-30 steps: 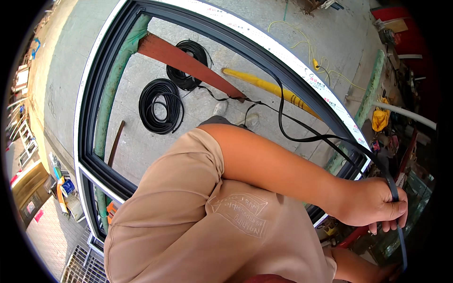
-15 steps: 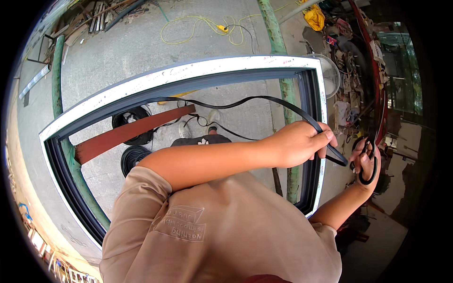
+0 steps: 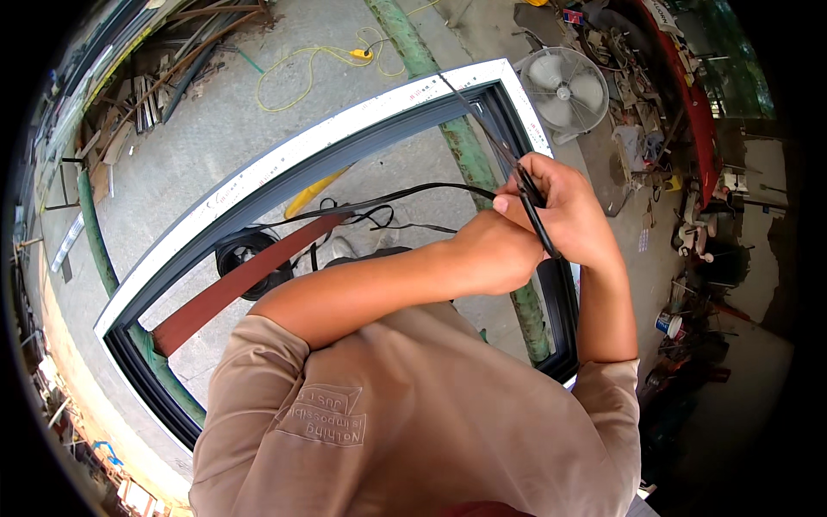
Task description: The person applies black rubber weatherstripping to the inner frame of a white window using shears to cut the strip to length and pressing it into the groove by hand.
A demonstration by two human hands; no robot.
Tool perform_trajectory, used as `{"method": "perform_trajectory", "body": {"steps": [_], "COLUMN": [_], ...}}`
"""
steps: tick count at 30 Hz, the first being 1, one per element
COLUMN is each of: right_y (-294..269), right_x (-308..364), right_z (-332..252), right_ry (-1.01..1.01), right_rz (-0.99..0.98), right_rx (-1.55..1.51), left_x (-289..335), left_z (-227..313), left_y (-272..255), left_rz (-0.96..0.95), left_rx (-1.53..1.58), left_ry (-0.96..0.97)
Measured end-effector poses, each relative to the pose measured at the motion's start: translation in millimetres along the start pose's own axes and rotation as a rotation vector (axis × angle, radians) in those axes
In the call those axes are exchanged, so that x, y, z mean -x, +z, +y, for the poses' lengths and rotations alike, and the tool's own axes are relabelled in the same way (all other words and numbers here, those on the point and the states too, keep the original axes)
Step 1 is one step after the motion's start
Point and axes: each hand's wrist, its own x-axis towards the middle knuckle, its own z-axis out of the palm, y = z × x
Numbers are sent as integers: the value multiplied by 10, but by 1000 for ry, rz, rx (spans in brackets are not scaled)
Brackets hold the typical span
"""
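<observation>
A long black rubber strip [image 3: 428, 187] runs from the left over the frame opening to my left hand [image 3: 501, 252], whose fingers are closed around it. Close against that hand, my right hand [image 3: 564, 207] grips a pair of black-handled scissors [image 3: 532, 202]. Their slim dark blades point away toward the far right corner of the frame, and their exact opening is hard to make out. Both hands are above the right end of a large rectangular window frame [image 3: 345, 131] with dark grey profiles and white film. My right hand partly covers the fingers of the left.
Green pipes [image 3: 469, 159] carry the frame, and a reddish-brown bar [image 3: 250, 284] spans its left part. Coiled black strip [image 3: 245, 258] lies on the floor inside it. Beyond stand a fan [image 3: 562, 90], a yellow cord [image 3: 289, 103] and clutter along the right.
My right hand with the scissors has come in from the far right to meet my left hand. The left hand has moved slightly left, still holding the strip. The view has shifted.
</observation>
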Motion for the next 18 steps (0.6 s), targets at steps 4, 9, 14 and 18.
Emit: {"method": "perform_trajectory", "body": {"steps": [4, 9, 14, 18], "right_y": [-35, -11, -22, 13], "right_x": [-199, -363, -370, -324], "right_z": [34, 74, 143, 233], "right_ry": [-107, -56, -50, -95], "right_rz": [-149, -310, -338, -323], "right_rx": [73, -93, 119, 147], "left_x": [-92, -242, -247, -328], "left_z": [18, -30, 40, 94], "left_y": [133, 276, 243, 274], "left_rz": [112, 117, -121, -446], "left_rx": [11, -48, -193, -207], "left_ry": [43, 36, 85, -67]}}
